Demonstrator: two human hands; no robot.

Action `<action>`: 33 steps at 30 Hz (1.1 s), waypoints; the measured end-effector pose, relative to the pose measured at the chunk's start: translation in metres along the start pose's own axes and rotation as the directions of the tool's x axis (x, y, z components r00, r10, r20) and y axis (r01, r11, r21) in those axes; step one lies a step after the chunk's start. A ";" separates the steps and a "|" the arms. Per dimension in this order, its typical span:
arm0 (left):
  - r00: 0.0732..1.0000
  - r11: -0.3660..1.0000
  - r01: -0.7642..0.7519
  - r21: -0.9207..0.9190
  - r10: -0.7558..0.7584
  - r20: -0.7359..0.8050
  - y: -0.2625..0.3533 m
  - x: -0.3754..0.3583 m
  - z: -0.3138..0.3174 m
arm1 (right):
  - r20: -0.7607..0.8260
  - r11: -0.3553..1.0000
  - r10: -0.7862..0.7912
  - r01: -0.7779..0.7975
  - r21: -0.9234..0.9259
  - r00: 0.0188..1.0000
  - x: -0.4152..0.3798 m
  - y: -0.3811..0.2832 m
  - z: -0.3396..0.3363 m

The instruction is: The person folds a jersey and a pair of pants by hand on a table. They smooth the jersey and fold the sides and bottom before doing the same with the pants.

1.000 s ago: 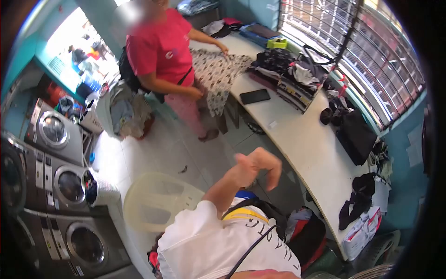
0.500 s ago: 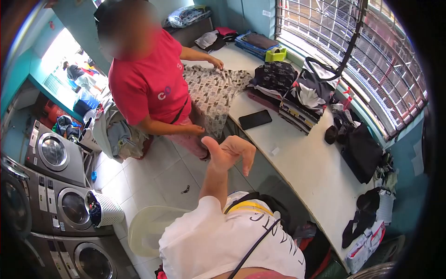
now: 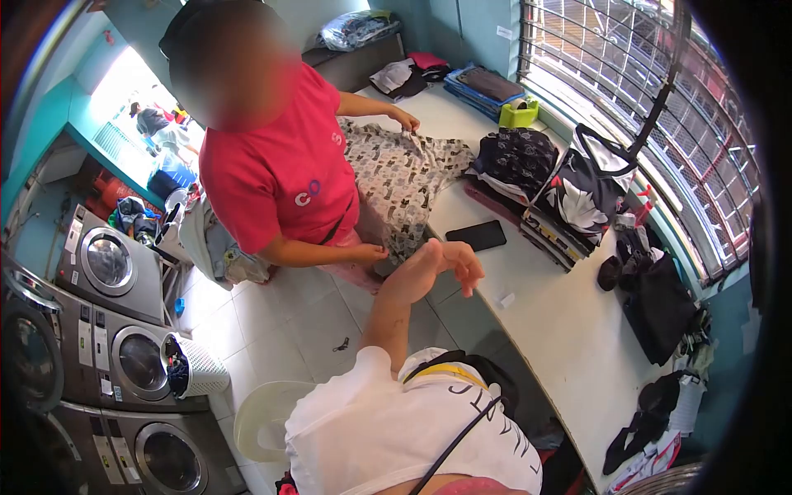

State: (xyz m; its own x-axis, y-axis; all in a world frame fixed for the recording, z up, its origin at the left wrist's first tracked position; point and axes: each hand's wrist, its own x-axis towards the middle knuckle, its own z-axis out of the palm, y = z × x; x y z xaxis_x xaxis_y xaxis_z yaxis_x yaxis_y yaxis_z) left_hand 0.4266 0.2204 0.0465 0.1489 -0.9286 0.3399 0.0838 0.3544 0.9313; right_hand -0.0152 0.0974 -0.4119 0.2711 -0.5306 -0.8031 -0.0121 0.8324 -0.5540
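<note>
My left hand [image 3: 433,272] is raised in front of me, with its thumb up and its fingers loosely bent and apart. It holds nothing. In the picture it lies between a co-worker's lower hand and a black phone [image 3: 476,236] on the white table [image 3: 540,330]. Beyond it, a co-worker in a pink shirt [image 3: 280,165] holds a pale patterned cloth [image 3: 396,169], one hand at its top and the other near its lower corner. The cloth spreads partly over the table. My right hand is out of view.
Folded clothes [image 3: 520,161] are stacked by the barred window, with a black bag [image 3: 656,305] farther along. Grey front-loading machines [image 3: 107,262] line the left side. A white laundry basket [image 3: 202,367] and a pale plastic chair [image 3: 256,417] stand on the tiled floor.
The view has shifted, so most of the scene sits farther right and lower. My left hand has turned at the wrist, and its fingers have changed their bend. The co-worker still holds the cloth.
</note>
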 end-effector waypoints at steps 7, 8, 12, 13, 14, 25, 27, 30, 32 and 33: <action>0.998 0.994 0.064 0.087 -0.064 0.003 0.000 0.019 0.002 | 0.013 0.999 -0.038 0.039 -0.017 0.999 0.017 -0.010 0.000; 0.998 0.994 0.067 0.088 -0.068 -0.001 -0.001 0.020 0.002 | 0.015 0.999 -0.041 0.041 -0.020 0.999 0.019 -0.010 0.000; 0.996 0.996 0.076 0.047 -0.078 0.036 -0.006 0.017 -0.002 | 0.014 0.998 -0.056 0.056 -0.026 0.998 0.023 -0.006 -0.008; 0.996 0.996 0.082 0.025 -0.083 0.044 -0.008 0.017 -0.004 | 0.010 0.998 -0.061 0.061 -0.023 0.998 0.023 -0.004 -0.010; 0.994 0.996 0.090 0.018 -0.091 0.053 -0.009 0.016 -0.005 | -0.001 0.998 -0.063 0.063 -0.017 0.998 0.019 0.001 -0.016; 0.772 0.664 0.440 0.605 -0.623 0.123 -0.127 0.038 0.018 | -0.449 0.942 0.012 0.140 0.304 0.894 -0.143 0.071 -0.019; 0.687 0.585 0.381 0.716 -0.697 0.205 -0.151 0.041 0.040 | -0.538 0.934 0.050 0.152 0.324 0.842 -0.166 0.077 -0.011; 0.550 0.524 0.303 0.796 -0.779 0.303 -0.187 0.047 0.080 | -0.652 0.916 0.115 0.174 0.361 0.749 -0.188 0.124 -0.016; 0.450 0.563 0.198 0.803 -0.780 0.436 -0.213 0.050 0.108 | -0.670 0.907 0.169 0.151 0.392 0.723 -0.207 0.168 -0.019; 0.419 0.579 0.160 0.800 -0.773 0.476 -0.223 0.051 0.126 | -0.718 0.875 0.244 0.171 0.452 0.652 -0.226 0.177 -0.007</action>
State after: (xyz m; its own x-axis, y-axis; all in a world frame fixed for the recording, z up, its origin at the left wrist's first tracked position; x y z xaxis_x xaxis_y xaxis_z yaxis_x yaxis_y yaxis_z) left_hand 0.2920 0.0800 -0.1271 -0.4713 -0.7154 -0.5158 -0.7156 -0.0316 0.6978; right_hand -0.0851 0.3635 -0.3305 -0.5177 -0.2577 -0.8158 0.4713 0.7100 -0.5233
